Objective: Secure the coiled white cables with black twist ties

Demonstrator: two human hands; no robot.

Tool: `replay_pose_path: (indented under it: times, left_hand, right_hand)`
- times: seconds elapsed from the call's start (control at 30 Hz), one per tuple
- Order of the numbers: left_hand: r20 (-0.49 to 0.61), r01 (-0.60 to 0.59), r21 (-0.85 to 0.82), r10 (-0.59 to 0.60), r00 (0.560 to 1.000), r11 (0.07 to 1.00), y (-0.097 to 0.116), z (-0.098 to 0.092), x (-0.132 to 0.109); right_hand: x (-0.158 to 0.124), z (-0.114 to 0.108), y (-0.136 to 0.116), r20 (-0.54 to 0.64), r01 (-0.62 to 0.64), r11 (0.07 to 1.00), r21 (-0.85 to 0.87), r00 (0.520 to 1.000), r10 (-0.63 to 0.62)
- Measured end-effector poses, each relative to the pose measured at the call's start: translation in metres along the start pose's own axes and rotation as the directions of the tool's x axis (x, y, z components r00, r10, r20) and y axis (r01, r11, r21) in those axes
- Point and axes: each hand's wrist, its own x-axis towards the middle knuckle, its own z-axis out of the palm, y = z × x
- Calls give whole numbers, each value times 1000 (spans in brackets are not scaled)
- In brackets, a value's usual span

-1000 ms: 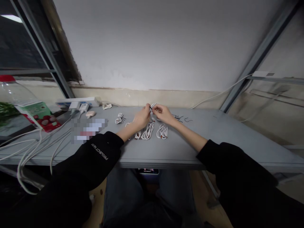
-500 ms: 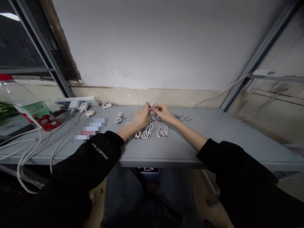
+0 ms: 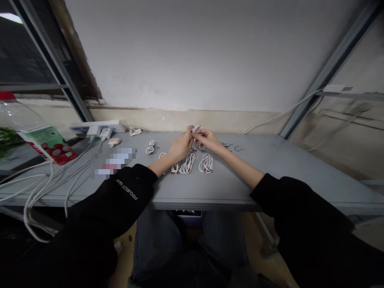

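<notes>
Bottle (image 3: 18,115) behind a probable carton (image 3: 49,145), power strip (image 3: 118,127) nearer the left hand (image 3: 181,145)

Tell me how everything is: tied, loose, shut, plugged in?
Left hand: closed on a white cable
Right hand: pinched shut at that cable
Leftmost small coil: tied up
Front-right coil: looped, no tie visible
Black ties: loose on the desk
Bottle: upright, capped
Power strip: chargers plugged in
</notes>
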Motion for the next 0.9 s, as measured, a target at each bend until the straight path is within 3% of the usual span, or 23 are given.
replay_pose_path:
  times: [0.3,0.5,0.67,0.9]
  left_hand:
    - [-72,-29,-50,25,997,998,-2,2,1]
    - [-126,-62,-162,41,991,985,-7,9,6]
    - [-157,-27,-288,-19,987,957,-5,9,9]
    - [-164,19,-336,-79,983,942,-2,8,8]
  right_hand:
    - [-3,-1,-2,91,-121,966,229,991,103]
    - [-4,-1,-1,64,-114,967,226,993,102]
    - [-5,1,-2,46,-102,975,197,994,95]
    - [-3,5,-2,-15,-53,986,158,998,56]
